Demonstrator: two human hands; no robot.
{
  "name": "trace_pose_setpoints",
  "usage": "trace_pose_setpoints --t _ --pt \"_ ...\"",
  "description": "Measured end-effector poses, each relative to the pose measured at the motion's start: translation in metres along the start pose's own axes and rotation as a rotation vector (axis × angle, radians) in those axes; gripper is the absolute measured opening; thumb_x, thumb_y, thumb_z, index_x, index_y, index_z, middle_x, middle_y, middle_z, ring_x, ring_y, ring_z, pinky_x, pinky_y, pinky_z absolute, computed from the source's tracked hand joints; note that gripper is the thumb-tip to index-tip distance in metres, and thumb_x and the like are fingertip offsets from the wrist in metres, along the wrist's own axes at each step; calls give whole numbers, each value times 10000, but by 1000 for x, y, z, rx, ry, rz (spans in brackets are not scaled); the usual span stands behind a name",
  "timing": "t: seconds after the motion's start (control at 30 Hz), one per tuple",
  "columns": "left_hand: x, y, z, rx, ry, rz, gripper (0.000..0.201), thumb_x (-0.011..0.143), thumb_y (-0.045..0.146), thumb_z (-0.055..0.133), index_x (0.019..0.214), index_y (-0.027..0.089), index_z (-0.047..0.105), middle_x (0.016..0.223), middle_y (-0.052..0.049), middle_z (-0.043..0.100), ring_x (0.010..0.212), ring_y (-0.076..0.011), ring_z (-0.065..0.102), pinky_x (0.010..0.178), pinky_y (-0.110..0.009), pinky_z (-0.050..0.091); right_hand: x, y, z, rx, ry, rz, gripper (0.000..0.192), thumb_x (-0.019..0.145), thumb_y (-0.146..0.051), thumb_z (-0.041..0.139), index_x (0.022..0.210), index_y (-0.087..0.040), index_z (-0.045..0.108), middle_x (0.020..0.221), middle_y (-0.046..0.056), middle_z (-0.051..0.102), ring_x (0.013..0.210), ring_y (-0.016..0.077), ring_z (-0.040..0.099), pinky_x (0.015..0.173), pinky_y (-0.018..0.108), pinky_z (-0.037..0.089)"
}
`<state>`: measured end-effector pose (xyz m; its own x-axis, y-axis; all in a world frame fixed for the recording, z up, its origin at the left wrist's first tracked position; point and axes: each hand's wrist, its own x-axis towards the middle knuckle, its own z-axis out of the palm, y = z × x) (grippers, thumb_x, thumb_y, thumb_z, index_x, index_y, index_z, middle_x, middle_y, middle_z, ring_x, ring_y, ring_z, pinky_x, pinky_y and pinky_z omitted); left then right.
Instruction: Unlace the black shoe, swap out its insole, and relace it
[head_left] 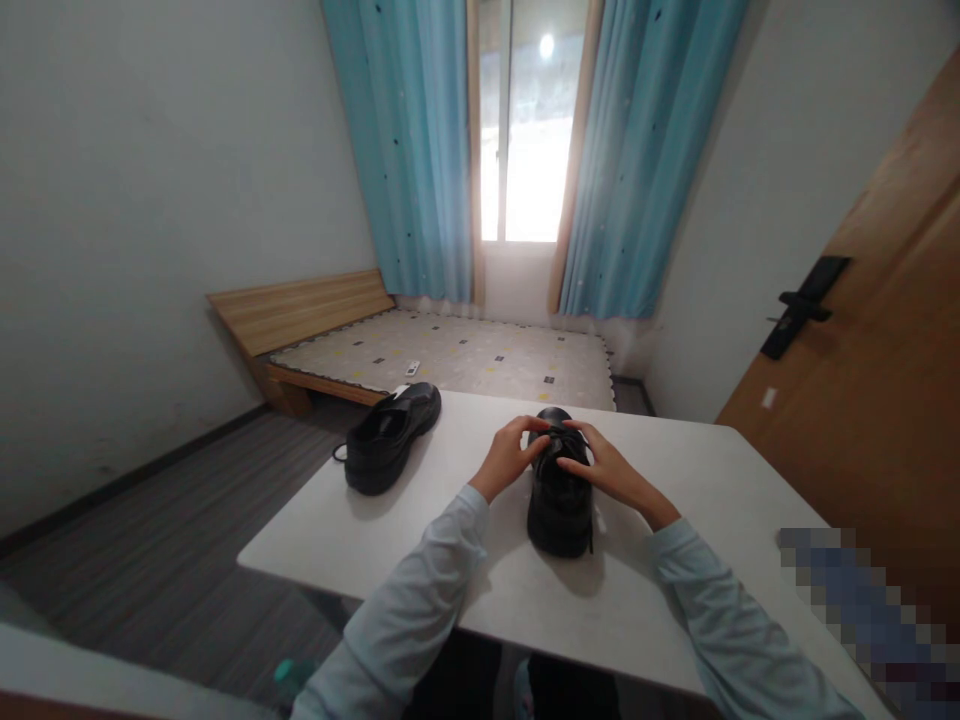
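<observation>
A black lace-up shoe (559, 515) stands on the white table (420, 540), its heel toward me and its toe pointing to the window. My left hand (512, 450) reaches over the laces from the left, thumb and forefinger bent in on them. From the right, my right hand (609, 466) meets it at the same spot, its fingers also curled onto the shoelace (555, 441). The fingers partly hide the lacing. One lace end hangs down the shoe's right side. The matching black shoe (386, 445) sits to the left, untouched, with a lace loop sticking out at its heel.
Beyond the table is a low wooden bed with a patterned mattress (480, 350) and a small white remote (412, 369) on it. A wooden door (862, 330) with a black handle is at right. Blue curtains (420, 150) frame the window. A pixelated patch covers the table's right edge.
</observation>
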<state>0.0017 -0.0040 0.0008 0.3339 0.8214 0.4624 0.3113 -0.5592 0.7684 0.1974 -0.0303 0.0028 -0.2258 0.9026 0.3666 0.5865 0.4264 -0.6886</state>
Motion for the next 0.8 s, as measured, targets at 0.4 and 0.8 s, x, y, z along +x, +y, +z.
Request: trace_pose_setpoints --t 0.4,0.8 --pt "2 -7 8 42 105 -81 104 796 266 631 848 181 659 899 -35 644 886 -164 613 767 -318 526 1 7 4 29 -9 -7 593 713 -451 674 1230 -227 489 1252 102 547 1175 276 515 1031 463 377" --pt "3 -9 10 -13 108 -115 140 782 303 647 823 171 672 889 -42 648 876 -164 619 748 -315 542 1 7 5 9 -3 -8 583 711 -448 670 1222 -225 500 1244 104 555 1168 275 524 1027 459 383"
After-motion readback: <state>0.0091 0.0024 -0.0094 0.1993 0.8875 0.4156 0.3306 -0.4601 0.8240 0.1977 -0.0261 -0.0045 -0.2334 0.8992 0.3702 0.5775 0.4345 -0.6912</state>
